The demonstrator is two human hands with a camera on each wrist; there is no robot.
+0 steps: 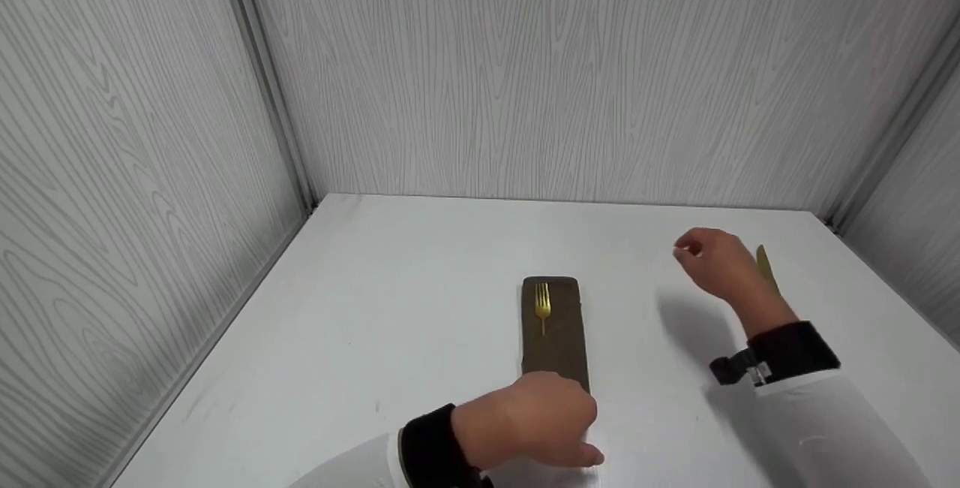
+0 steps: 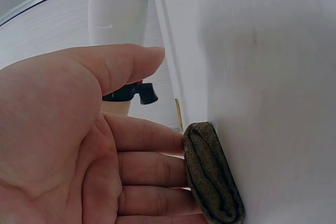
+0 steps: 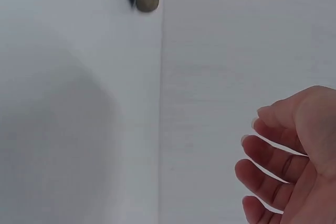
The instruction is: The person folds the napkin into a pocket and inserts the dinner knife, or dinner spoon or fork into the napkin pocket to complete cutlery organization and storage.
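1. A gold fork [image 1: 542, 306] already lies on the brown folded napkin [image 1: 553, 330] mid-table.
2. The left hand [image 1: 536, 420], fingers straight, touches the napkin's near end.
3. The right hand [image 1: 712, 259] hovers loosely curled and empty beside a gold knife [image 1: 765, 266] at far right, not yet placed, I judge.

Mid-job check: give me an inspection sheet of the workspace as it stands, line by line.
Surface: white table, bare apart from the items below.
Job's things: brown folded napkin at centre; gold fork lies on its far end, tines away from the person; a gold piece, kind unclear, lies on the table mostly hidden behind the right hand.
Clutter: nothing seen.
Grips: left hand at the napkin's near end, straight fingers against its edge; right hand raised over the table, fingers loosely curled, holding nothing.
Cables: nothing seen; a black strap and buckle on the right wrist.
Surroundings: grey wood-grain wall panels on three sides.
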